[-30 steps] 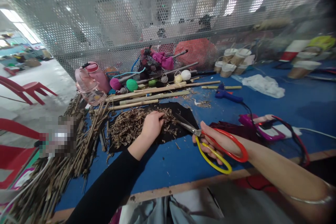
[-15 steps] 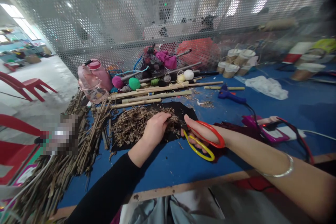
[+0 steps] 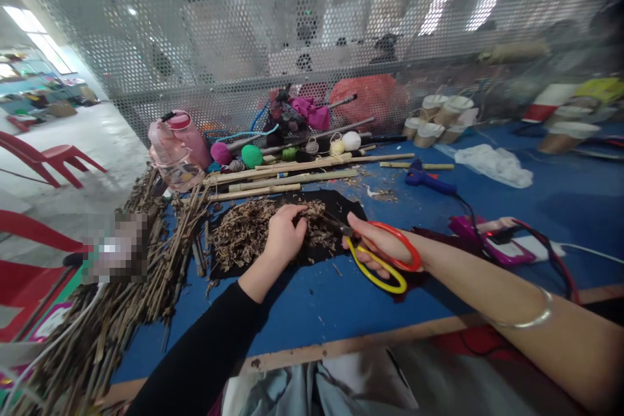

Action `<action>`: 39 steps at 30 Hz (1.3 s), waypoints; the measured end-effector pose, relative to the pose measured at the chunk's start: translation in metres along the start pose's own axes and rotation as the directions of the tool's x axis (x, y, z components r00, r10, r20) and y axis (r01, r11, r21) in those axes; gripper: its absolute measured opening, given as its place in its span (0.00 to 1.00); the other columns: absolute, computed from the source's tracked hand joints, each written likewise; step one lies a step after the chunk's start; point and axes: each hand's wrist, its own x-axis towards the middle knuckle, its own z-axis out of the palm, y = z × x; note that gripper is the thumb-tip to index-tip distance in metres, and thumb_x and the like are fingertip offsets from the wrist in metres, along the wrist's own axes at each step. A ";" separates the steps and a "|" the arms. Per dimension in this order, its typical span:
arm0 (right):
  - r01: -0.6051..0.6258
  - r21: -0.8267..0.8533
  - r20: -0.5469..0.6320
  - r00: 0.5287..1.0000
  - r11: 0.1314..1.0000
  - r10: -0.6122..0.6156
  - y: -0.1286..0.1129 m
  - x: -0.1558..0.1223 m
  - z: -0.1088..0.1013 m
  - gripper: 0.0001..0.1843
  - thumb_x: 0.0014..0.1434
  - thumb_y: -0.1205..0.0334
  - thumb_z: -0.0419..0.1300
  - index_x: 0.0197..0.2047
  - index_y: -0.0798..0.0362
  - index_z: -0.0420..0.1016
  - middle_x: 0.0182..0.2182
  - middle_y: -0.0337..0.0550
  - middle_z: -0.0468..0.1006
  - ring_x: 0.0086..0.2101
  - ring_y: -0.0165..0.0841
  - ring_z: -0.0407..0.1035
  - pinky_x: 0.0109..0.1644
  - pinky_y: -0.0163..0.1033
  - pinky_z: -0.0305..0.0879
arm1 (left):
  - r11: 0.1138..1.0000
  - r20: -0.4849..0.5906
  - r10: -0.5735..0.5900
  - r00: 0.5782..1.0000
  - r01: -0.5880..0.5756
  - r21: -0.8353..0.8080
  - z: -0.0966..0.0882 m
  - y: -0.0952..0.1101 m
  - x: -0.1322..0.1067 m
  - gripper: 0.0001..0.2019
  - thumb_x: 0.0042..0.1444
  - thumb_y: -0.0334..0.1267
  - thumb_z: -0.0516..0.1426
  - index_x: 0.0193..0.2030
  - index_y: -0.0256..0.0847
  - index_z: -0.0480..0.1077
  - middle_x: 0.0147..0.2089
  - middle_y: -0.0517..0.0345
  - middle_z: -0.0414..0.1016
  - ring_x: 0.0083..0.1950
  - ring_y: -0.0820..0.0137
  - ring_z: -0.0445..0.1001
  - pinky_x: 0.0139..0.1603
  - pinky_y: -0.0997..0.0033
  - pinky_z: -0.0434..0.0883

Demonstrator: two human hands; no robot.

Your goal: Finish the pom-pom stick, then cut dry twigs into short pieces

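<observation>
A heap of brown, crumpled dried plant pieces [image 3: 244,231] lies on a black cloth [image 3: 348,207] on the blue table. My left hand [image 3: 286,234] is at the right side of this heap, its fingers curled and pinching some dried plant pieces by the tips. Held in my right hand [image 3: 377,244] is a pair of scissors [image 3: 383,278] with one red and one yellow handle. Their dark blades point left into the plant pieces, close to my left fingertips. The blade tips are hard to make out.
Long dried stalks [image 3: 131,273] are piled along the left edge. Bamboo sticks [image 3: 292,179], yarn balls [image 3: 252,156] and a pink bottle [image 3: 191,140] stand behind the heap. At right are a blue glue gun [image 3: 429,181], a purple power strip [image 3: 511,250] and paper cups [image 3: 429,133].
My right hand and the scissors have drawn slightly to the right, showing more of the blades. My left hand has shifted a little left, its fingers still at the plant pieces.
</observation>
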 end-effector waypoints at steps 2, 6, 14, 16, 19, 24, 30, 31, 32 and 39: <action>-0.039 0.063 0.075 0.997 0.997 0.034 -0.003 -0.009 -0.001 0.37 0.49 0.24 0.39 0.35 0.52 0.61 0.18 0.34 0.63 0.17 0.26 0.60 0.18 0.31 0.62 | 1.000 -0.036 -0.024 0.999 0.023 -0.010 -0.002 0.001 0.001 0.12 0.50 0.25 0.56 0.41 0.39 0.74 0.41 0.54 0.75 0.44 0.68 0.73 0.50 0.65 0.71; -0.066 -0.002 0.139 0.988 0.998 0.065 -0.007 -0.017 0.000 0.40 0.47 0.23 0.36 0.37 0.53 0.62 0.22 0.41 0.70 0.24 0.32 0.69 0.24 0.36 0.68 | 0.998 -0.009 0.020 1.000 -0.021 -0.060 -0.001 0.002 0.000 0.14 0.50 0.23 0.55 0.40 0.41 0.75 0.42 0.56 0.75 0.43 0.70 0.74 0.50 0.67 0.71; -0.023 -0.083 0.098 0.995 0.996 0.031 -0.012 -0.005 0.004 0.42 0.46 0.23 0.37 0.36 0.54 0.66 0.19 0.35 0.64 0.18 0.25 0.61 0.20 0.32 0.65 | 0.998 0.046 0.068 0.997 -0.068 -0.005 0.004 0.002 -0.005 0.15 0.48 0.20 0.54 0.36 0.42 0.75 0.37 0.59 0.78 0.42 0.70 0.74 0.48 0.68 0.71; -0.017 -0.090 0.072 0.997 0.996 0.023 -0.011 0.000 0.006 0.42 0.47 0.23 0.37 0.35 0.55 0.66 0.18 0.33 0.61 0.15 0.23 0.57 0.16 0.29 0.60 | 0.996 0.065 0.084 0.994 -0.084 -0.006 0.005 0.001 -0.006 0.16 0.48 0.19 0.53 0.35 0.41 0.75 0.37 0.59 0.78 0.41 0.71 0.75 0.48 0.69 0.72; 0.012 -0.109 -0.011 1.000 0.994 -0.013 -0.007 0.006 0.007 0.41 0.48 0.24 0.37 0.33 0.55 0.66 0.15 0.31 0.58 0.13 0.21 0.51 0.12 0.26 0.53 | 0.993 0.079 0.119 0.990 -0.118 -0.024 0.006 -0.001 -0.006 0.16 0.48 0.18 0.51 0.35 0.40 0.74 0.37 0.58 0.78 0.41 0.71 0.75 0.47 0.69 0.72; 0.076 -0.300 -0.086 0.991 0.951 -0.106 0.003 0.012 0.006 0.33 0.53 0.30 0.45 0.31 0.55 0.67 0.12 0.28 0.56 0.09 0.20 0.47 0.10 0.26 0.46 | 0.992 0.116 0.128 0.985 -0.125 -0.034 0.009 -0.002 -0.007 0.17 0.46 0.17 0.51 0.35 0.39 0.74 0.37 0.57 0.78 0.41 0.71 0.75 0.46 0.70 0.72; 0.094 -0.346 -0.094 0.986 0.934 -0.134 0.005 0.011 0.007 0.31 0.54 0.32 0.46 0.29 0.55 0.67 0.11 0.28 0.55 0.09 0.19 0.46 0.10 0.26 0.43 | 0.998 0.136 0.064 0.989 -0.061 -0.023 0.007 -0.002 -0.006 0.16 0.47 0.18 0.51 0.35 0.39 0.75 0.37 0.58 0.78 0.41 0.71 0.75 0.47 0.70 0.71; 0.077 -0.315 -0.086 0.990 0.946 -0.109 0.004 0.009 0.007 0.31 0.54 0.31 0.46 0.30 0.54 0.66 0.11 0.28 0.55 0.09 0.19 0.45 0.10 0.26 0.43 | 0.999 0.111 0.030 0.993 -0.028 -0.019 0.006 -0.002 -0.004 0.15 0.47 0.19 0.52 0.35 0.39 0.75 0.38 0.58 0.78 0.41 0.70 0.75 0.48 0.70 0.71; 0.052 -0.273 -0.072 0.995 0.961 -0.074 0.002 0.007 0.007 0.32 0.53 0.30 0.45 0.31 0.54 0.65 0.12 0.28 0.55 0.09 0.19 0.45 0.10 0.26 0.44 | 1.000 0.080 -0.010 0.997 0.012 -0.015 0.005 -0.002 -0.002 0.14 0.48 0.20 0.52 0.35 0.39 0.74 0.38 0.57 0.78 0.41 0.70 0.75 0.48 0.68 0.71; -0.069 -0.058 0.052 0.996 0.996 0.072 0.005 -0.023 -0.006 0.36 0.47 0.25 0.44 0.35 0.52 0.63 0.17 0.31 0.59 0.15 0.23 0.54 0.15 0.30 0.60 | 0.976 0.178 -0.194 0.965 0.208 -0.058 -0.003 -0.001 0.017 0.18 0.50 0.28 0.56 0.50 0.36 0.70 0.50 0.48 0.75 0.51 0.63 0.74 0.55 0.61 0.68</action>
